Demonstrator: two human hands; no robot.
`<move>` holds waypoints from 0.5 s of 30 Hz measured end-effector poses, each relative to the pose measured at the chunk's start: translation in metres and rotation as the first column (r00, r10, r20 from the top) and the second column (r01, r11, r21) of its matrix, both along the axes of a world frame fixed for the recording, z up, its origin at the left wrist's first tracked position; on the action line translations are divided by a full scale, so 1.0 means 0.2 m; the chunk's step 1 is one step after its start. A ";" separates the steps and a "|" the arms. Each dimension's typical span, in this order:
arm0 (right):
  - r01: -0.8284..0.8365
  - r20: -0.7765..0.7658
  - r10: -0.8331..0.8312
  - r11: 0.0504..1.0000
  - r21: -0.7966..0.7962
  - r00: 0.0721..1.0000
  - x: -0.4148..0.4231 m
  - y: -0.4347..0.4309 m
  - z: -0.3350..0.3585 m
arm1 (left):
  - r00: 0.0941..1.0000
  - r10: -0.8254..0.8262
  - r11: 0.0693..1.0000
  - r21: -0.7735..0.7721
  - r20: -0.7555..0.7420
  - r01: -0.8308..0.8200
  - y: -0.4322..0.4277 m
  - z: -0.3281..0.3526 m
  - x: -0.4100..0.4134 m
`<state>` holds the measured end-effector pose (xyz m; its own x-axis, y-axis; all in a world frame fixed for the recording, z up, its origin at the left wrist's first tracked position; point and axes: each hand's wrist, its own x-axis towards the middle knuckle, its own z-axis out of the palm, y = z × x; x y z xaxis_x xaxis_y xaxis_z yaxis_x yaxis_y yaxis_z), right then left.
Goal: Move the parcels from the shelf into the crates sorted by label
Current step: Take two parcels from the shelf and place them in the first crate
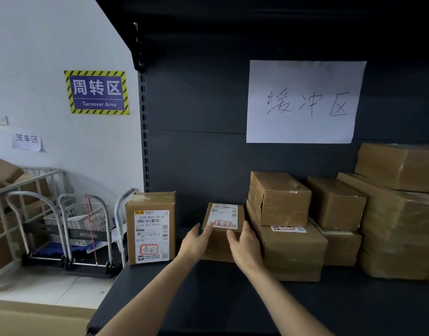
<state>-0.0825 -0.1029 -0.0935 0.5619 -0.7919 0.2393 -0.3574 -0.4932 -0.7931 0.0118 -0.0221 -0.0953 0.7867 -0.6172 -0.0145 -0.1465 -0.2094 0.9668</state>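
Note:
A small cardboard parcel with a white label and a red-ringed handwritten mark lies on the dark shelf. My left hand holds its left side, fingers against the front left corner. My right hand grips its right side, thumb on top. An upright parcel with a similar red-ringed label stands to the left. Several taped brown parcels are stacked to the right, up to the large ones at the far right.
A handwritten paper sign hangs on the shelf's back panel. To the left, on the floor, stand folded hand trolleys, a white basket and a metal cage cart with boxes. A blue "Turnover Area" sign is on the wall.

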 end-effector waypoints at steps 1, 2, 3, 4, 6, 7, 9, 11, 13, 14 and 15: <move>-0.009 0.016 0.008 0.998 0.070 1.000 0.00 -0.01 -0.01 | 0.999 -0.004 1.000 -0.022 -0.052 0.003 -0.01 0.00 0.01; -0.012 0.033 0.008 0.991 0.130 0.999 0.01 -0.01 -0.01 | 0.996 -0.003 0.999 -0.039 -0.093 -0.001 -0.01 0.01 0.02; -0.009 0.046 0.001 0.986 0.169 0.999 0.01 -0.02 -0.02 | 0.993 0.006 0.999 -0.047 -0.116 -0.011 -0.01 0.02 0.02; -0.004 0.056 -0.006 0.984 0.180 0.998 0.01 -0.02 -0.02 | 0.993 0.025 0.999 -0.046 -0.112 -0.030 -0.01 0.02 0.02; 0.001 0.090 -0.016 0.986 0.167 0.996 0.01 -0.03 -0.03 | 0.996 0.061 0.997 -0.039 -0.060 -0.063 0.01 0.01 0.03; -0.010 0.117 -0.009 0.986 0.164 0.993 0.00 -0.03 -0.03 | 0.998 0.056 0.997 -0.054 -0.034 -0.058 0.03 0.01 0.02; -0.064 0.179 0.034 0.985 0.163 0.983 -0.03 -0.01 -0.05 | 1.000 0.003 0.993 -0.117 0.026 0.000 0.07 -0.01 -0.01; -0.119 0.217 0.084 0.981 0.153 0.973 -0.06 0.00 -0.06 | 0.994 -0.036 0.984 -0.173 0.098 0.053 0.12 -0.03 -0.04; -0.139 0.217 0.109 0.982 0.127 0.970 -0.08 0.01 -0.09 | 0.984 -0.034 0.980 -0.185 0.177 0.067 0.14 -0.06 -0.05; -0.145 0.210 0.119 0.982 0.117 0.970 -0.09 0.01 -0.10 | 0.978 -0.026 0.982 -0.177 0.209 0.064 0.15 -0.07 -0.05; -0.154 0.200 0.130 0.982 0.109 0.971 -0.09 0.01 -0.12 | 0.972 -0.023 0.985 -0.159 0.236 0.062 0.16 -0.09 -0.05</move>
